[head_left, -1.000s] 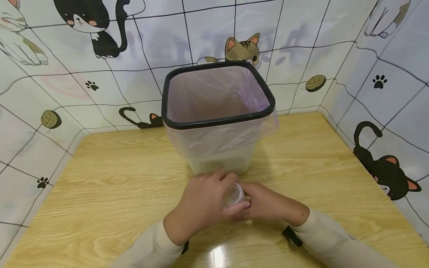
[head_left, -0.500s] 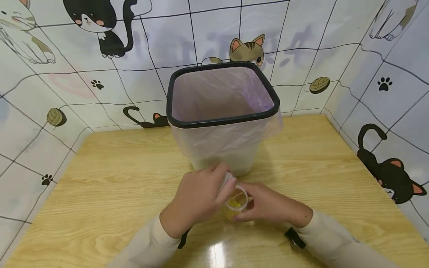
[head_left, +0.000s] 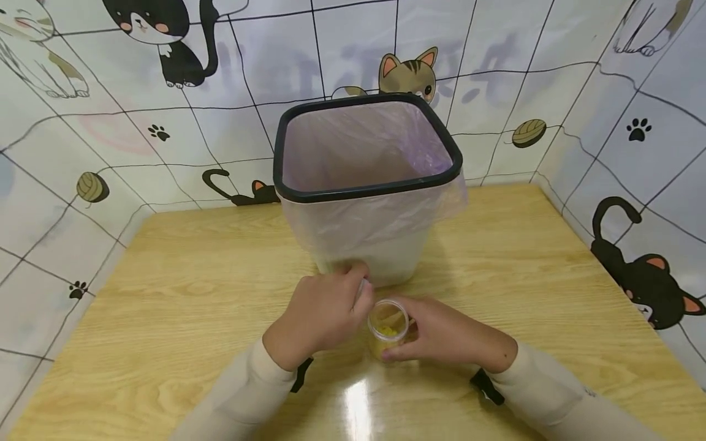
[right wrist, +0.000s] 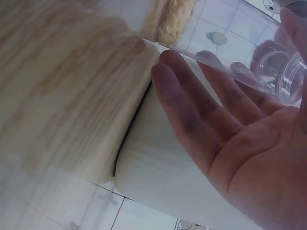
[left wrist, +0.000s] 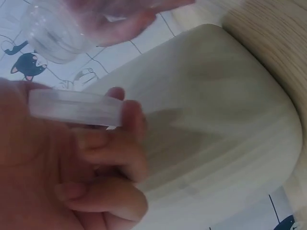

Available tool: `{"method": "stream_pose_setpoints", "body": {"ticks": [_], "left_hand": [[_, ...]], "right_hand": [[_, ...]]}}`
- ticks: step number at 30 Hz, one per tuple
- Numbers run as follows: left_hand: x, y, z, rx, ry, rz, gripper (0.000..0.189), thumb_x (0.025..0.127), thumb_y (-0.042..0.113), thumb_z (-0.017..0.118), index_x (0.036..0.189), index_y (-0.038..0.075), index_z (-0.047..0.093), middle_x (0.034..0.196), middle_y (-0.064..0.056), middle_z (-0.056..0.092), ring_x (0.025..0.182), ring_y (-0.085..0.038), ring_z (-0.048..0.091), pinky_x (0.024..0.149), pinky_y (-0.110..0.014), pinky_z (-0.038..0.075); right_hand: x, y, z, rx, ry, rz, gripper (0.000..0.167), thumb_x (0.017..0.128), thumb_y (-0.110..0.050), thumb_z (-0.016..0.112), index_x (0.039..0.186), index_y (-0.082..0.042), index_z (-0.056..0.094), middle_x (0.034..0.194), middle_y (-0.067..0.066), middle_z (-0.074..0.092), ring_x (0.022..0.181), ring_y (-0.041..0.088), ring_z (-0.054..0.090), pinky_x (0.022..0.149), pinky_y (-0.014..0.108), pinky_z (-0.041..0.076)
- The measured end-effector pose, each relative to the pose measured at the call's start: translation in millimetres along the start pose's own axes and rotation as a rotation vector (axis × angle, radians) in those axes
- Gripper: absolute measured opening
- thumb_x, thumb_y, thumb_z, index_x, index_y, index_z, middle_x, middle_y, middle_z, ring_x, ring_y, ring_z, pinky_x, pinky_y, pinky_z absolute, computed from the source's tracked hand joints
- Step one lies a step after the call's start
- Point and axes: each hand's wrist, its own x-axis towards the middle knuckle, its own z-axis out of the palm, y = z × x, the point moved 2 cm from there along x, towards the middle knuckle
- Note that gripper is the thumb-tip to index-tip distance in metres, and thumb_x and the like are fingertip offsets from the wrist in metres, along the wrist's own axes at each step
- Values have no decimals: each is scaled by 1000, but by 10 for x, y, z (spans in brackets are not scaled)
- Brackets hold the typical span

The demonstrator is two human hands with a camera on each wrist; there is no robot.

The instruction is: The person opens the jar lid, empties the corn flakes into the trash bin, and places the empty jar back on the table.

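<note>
My right hand (head_left: 432, 331) grips a small clear plastic jar (head_left: 388, 334) that stands uncovered over the wooden table. Yellow bits show at the bottom of the jar. Pinched between thumb and curled fingers of my left hand (head_left: 320, 312) is a translucent round lid (left wrist: 74, 106), seen edge-on in the left wrist view. The two hands are close together, lid just left of the jar's rim. In the right wrist view, the jar's threaded mouth (right wrist: 290, 76) appears at the right edge, with the right hand's fingers (right wrist: 211, 110) around the side of the jar.
Right behind the hands stands a pale trash bin (head_left: 380, 260) with a black rim and a thin purplish liner. The wood-grain table (head_left: 198, 288) extends to both sides. Cat-print sheeting (head_left: 231, 79) rises at the back and sides.
The lid came off the jar's mouth in my left hand, which shifted left and tilted the lid away. The right hand kept hold of the jar, now uncovered with yellow bits visible.
</note>
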Motion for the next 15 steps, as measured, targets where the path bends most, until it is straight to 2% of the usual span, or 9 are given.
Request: {"method": "stream_pose_setpoints", "body": {"ticks": [3, 8, 12, 15], "left_hand": [[1, -34, 40, -3, -36, 3, 23, 100, 29, 37, 96, 21, 59, 74, 6, 56, 53, -11, 48, 48, -30, 39], [-16, -46, 58, -40, -99, 58, 27, 103, 27, 37, 110, 16, 61, 101, -3, 63, 67, -14, 58, 57, -31, 48], [-12, -56, 53, -79, -164, 86, 27, 105, 28, 38, 118, 15, 57, 117, -8, 61, 87, -20, 65, 73, -36, 54], [-10, -70, 65, -92, -216, 113, 25, 105, 29, 45, 124, 15, 54, 121, -10, 58, 91, -22, 65, 80, -38, 54]], "right_hand": [[7, -11, -8, -39, 7, -1, 61, 80, -50, 79, 131, -26, 54, 111, -9, 69, 100, 12, 67, 85, 26, 54], [7, -17, -12, -47, 1, -2, 63, 80, -50, 79, 132, -26, 54, 112, -7, 70, 102, 13, 67, 87, 27, 53], [-8, -11, -29, -36, -7, -1, 61, 80, -48, 80, 132, -27, 54, 113, -7, 69, 103, 13, 67, 88, 27, 54], [-19, 4, -42, -22, -24, 9, 59, 81, -47, 80, 130, -29, 54, 114, -7, 69, 102, 13, 67, 87, 27, 54]]}}
